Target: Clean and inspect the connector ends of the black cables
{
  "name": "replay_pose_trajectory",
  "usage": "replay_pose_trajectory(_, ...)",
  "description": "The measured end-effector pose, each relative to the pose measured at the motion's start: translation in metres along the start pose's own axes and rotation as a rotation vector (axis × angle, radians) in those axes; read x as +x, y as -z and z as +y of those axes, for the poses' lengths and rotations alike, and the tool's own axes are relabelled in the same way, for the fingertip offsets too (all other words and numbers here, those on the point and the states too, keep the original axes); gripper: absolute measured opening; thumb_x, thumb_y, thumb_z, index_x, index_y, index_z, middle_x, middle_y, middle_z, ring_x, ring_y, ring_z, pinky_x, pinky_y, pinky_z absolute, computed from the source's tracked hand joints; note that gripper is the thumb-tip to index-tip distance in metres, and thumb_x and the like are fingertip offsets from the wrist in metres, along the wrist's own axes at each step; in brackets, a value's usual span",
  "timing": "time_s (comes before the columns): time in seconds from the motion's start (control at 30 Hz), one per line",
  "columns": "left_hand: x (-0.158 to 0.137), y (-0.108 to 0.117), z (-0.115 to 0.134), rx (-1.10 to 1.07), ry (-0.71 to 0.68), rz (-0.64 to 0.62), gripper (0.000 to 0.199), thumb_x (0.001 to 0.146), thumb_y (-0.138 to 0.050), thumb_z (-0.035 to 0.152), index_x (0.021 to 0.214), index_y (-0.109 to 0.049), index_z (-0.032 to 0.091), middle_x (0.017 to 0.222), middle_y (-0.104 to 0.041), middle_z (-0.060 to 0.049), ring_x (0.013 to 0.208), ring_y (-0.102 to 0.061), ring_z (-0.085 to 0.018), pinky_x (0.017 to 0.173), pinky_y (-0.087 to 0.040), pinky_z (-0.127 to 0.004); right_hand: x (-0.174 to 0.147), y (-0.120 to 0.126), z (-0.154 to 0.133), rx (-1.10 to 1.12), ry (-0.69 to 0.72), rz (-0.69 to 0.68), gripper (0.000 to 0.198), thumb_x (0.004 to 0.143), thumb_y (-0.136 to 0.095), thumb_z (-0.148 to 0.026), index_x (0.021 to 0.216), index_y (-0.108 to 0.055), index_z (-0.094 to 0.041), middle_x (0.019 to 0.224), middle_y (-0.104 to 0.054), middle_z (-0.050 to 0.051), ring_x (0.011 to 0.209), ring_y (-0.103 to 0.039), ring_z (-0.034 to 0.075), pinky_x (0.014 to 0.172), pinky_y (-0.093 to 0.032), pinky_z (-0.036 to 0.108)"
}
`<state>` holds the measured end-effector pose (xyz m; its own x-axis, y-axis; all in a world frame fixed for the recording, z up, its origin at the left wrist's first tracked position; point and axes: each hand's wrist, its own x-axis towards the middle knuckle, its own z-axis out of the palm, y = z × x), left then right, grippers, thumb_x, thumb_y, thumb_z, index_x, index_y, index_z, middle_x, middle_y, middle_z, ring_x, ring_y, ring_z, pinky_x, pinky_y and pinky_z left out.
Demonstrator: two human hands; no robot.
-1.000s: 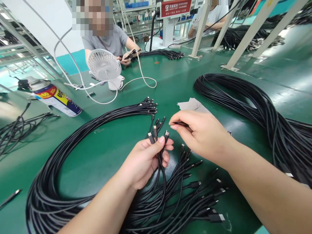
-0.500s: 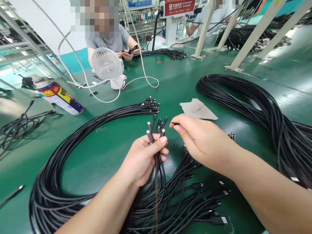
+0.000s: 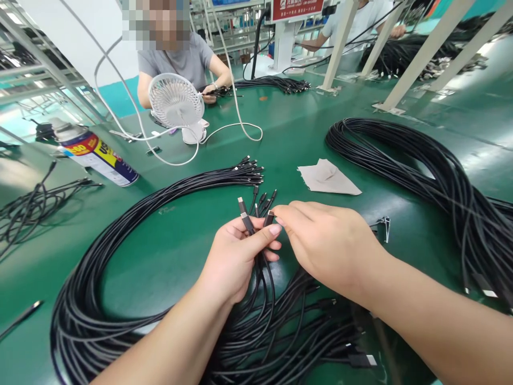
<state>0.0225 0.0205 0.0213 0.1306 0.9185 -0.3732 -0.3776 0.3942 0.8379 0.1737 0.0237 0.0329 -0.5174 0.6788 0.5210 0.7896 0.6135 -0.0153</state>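
My left hand is closed round several black cables, their USB plugs pointing up past the thumb and fingers. Against one plug of this bunch rest the pinched fingertips of my right hand. Whatever sits in that pinch is small and mostly hidden by the fingers. Below both hands spreads a pile of black cables with loose plug ends. The same kind of cable forms a large curved bundle on the left, its far ends lying just beyond my left hand.
A grey cloth lies beyond my right hand, near a thick cable coil. At the left are a leaning spray can and a white fan with a looping cord. Across the green table, a co-worker handles cables.
My right hand has moved left and slightly down, bringing its pinched fingertips from beside the bunch onto a plug. My left hand keeps its hold on the cables.
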Motion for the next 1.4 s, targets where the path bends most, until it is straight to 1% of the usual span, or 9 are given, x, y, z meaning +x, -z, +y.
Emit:
replay_pose_trajectory(0.17, -0.0001, -0.0025, 0.0003, 0.006, -0.016, 0.035, 0.028, 0.056, -0.087, 0.021, 0.071, -0.065, 0.012, 0.057, -0.064, 0.001, 0.049, -0.060, -0.009, 0.045, -0.049, -0.018, 0.0001, 0.0005, -0.0025, -0.060, 0.023, -0.020, 0.018, 0.084, -0.044, -0.008, 0.078, -0.059, -0.016, 0.063, -0.058, 0.002, 0.056, -0.055, 0.016, 0.054, -0.033, 0.028)
replay_pose_trajectory(0.3, -0.0001, -0.0025, -0.0008, 0.025, -0.027, 0.053, 0.030, 0.054, -0.087, 0.020, 0.071, -0.063, 0.013, 0.055, -0.062, 0.003, 0.046, -0.057, -0.008, 0.042, -0.047, -0.017, -0.0002, 0.0006, -0.0040, -0.099, 0.014, -0.017, 0.018, 0.082, -0.045, -0.007, 0.073, -0.056, -0.018, 0.060, -0.055, 0.001, 0.054, -0.053, 0.015, 0.052, -0.030, 0.028)
replay_pose_trajectory(0.47, 0.0003, -0.0012, -0.0026, 0.023, -0.045, 0.028, 0.025, 0.059, -0.085, 0.020, 0.071, -0.064, 0.013, 0.056, -0.061, 0.004, 0.045, -0.055, -0.006, 0.041, -0.046, -0.016, -0.0009, 0.0021, -0.0025, -0.079, 0.016, -0.043, 0.018, 0.083, -0.046, -0.007, 0.075, -0.058, -0.018, 0.060, -0.055, 0.001, 0.054, -0.052, 0.015, 0.053, -0.031, 0.027)
replay_pose_trajectory(0.57, 0.0008, -0.0011, -0.0025, 0.020, -0.042, 0.037, 0.027, 0.057, -0.086, 0.019, 0.071, -0.064, 0.012, 0.057, -0.061, 0.004, 0.045, -0.055, -0.006, 0.041, -0.046, -0.016, -0.0015, 0.0032, -0.0015, -0.062, 0.014, -0.050, 0.020, 0.083, -0.046, -0.006, 0.078, -0.061, -0.017, 0.061, -0.057, 0.001, 0.055, -0.053, 0.015, 0.053, -0.031, 0.027)
replay_pose_trajectory(0.7, 0.0013, -0.0018, -0.0014, 0.019, -0.029, 0.046, 0.029, 0.056, -0.087, 0.019, 0.071, -0.063, 0.012, 0.058, -0.061, 0.004, 0.045, -0.055, -0.006, 0.041, -0.046, -0.017, -0.0025, 0.0047, -0.0005, -0.045, 0.004, -0.058, 0.022, 0.084, -0.046, -0.006, 0.089, -0.066, -0.015, 0.064, -0.061, 0.002, 0.057, -0.057, 0.014, 0.052, -0.033, 0.026)
replay_pose_trajectory(0.97, 0.0006, -0.0023, -0.0018, 0.019, -0.038, 0.033, 0.027, 0.056, -0.086, 0.018, 0.070, -0.064, 0.013, 0.057, -0.060, 0.004, 0.044, -0.054, -0.006, 0.041, -0.046, -0.017, -0.0028, 0.0069, 0.0024, -0.001, 0.003, -0.055, 0.028, 0.086, -0.044, -0.006, 0.097, -0.069, -0.013, 0.068, -0.065, 0.003, 0.057, -0.058, 0.014, 0.053, -0.035, 0.026)
replay_pose_trajectory(1.13, 0.0007, -0.0023, -0.0009, 0.040, -0.038, 0.029, 0.026, 0.058, -0.086, 0.019, 0.072, -0.065, 0.012, 0.058, -0.060, 0.004, 0.045, -0.053, -0.005, 0.041, -0.045, -0.017, -0.0040, 0.0072, 0.0026, -0.028, -0.006, -0.073, 0.030, 0.086, -0.046, -0.007, 0.103, -0.070, -0.012, 0.072, -0.068, 0.004, 0.059, -0.060, 0.015, 0.052, -0.036, 0.027)
replay_pose_trajectory(1.27, 0.0010, -0.0016, -0.0012, 0.029, -0.039, 0.026, 0.027, 0.057, -0.086, 0.019, 0.072, -0.064, 0.012, 0.057, -0.060, 0.005, 0.044, -0.053, -0.005, 0.041, -0.045, -0.016, -0.0051, 0.0084, 0.0019, -0.057, 0.000, -0.050, 0.033, 0.086, -0.047, -0.006, 0.109, -0.070, -0.011, 0.074, -0.070, 0.004, 0.062, -0.063, 0.016, 0.053, -0.038, 0.028)
replay_pose_trajectory(1.4, 0.0012, -0.0011, -0.0020, 0.024, -0.030, 0.026, 0.029, 0.058, -0.086, 0.019, 0.073, -0.062, 0.013, 0.054, -0.059, 0.005, 0.043, -0.053, -0.006, 0.040, -0.045, -0.016, -0.0046, 0.0090, 0.0023, -0.056, -0.001, -0.026, 0.034, 0.086, -0.045, -0.005, 0.107, -0.071, -0.011, 0.073, -0.070, 0.004, 0.061, -0.064, 0.017, 0.052, -0.038, 0.028)
